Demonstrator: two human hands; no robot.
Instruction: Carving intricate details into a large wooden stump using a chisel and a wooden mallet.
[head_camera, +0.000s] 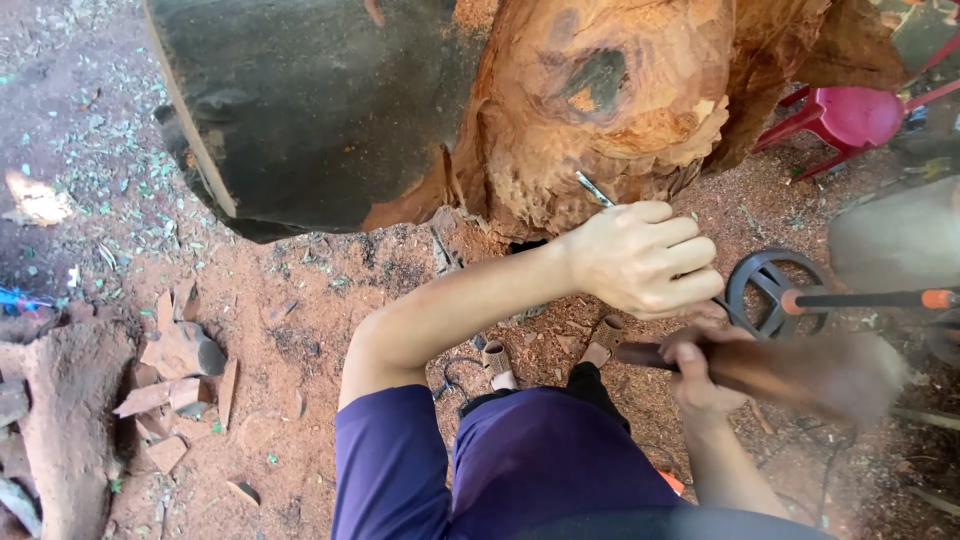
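My left hand (645, 258) is closed around a metal chisel (594, 189), whose thin blade points up into the carved underside of a large reddish wood trunk (610, 100). Just below and to the right, my right hand (700, 375) grips the handle of a wooden mallet (800, 375), which is blurred with motion and lies level with the chisel hand. My purple-clad legs and sandalled feet (500, 362) show beneath the arms.
A dark charred part of the trunk (320, 110) fills the upper left. Wood chips and offcuts (180, 375) lie on the red sawdust ground at left. A red plastic chair (850, 115) and a black round fan-like device (775, 290) stand at right.
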